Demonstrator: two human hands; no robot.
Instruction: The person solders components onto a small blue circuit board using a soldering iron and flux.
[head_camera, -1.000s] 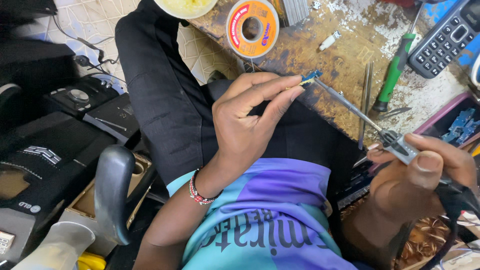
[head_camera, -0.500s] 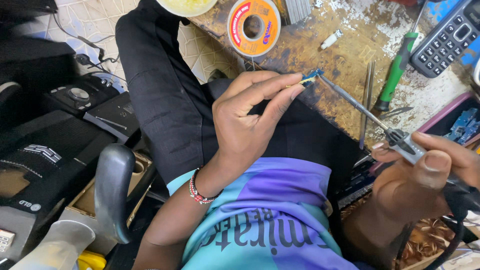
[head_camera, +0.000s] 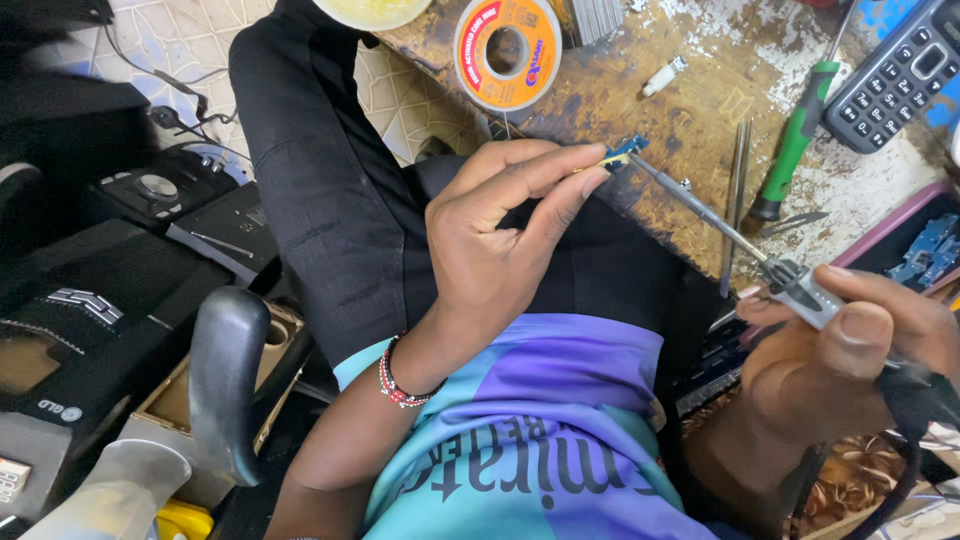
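Note:
My left hand (head_camera: 505, 235) pinches a tiny blue circuit piece (head_camera: 624, 153) between thumb and forefinger, held over the edge of a worn wooden bench (head_camera: 620, 90). My right hand (head_camera: 850, 340) grips a soldering iron (head_camera: 740, 240) by its handle, and the thin metal tip touches the blue piece. A beaded bracelet (head_camera: 400, 385) circles my left wrist.
On the bench lie an orange solder spool (head_camera: 507, 50), a green-handled screwdriver (head_camera: 790, 145), tweezers (head_camera: 738, 180), a small white cylinder (head_camera: 664, 77) and a keypad phone (head_camera: 900, 75). A pink tray (head_camera: 900, 225) of blue parts sits at right. Black electronics (head_camera: 100, 300) and a chair arm (head_camera: 225, 370) are on the left.
My hands and the soldering iron keep almost the same pose; the iron tip stays against the blue piece, with only a slight shift of view.

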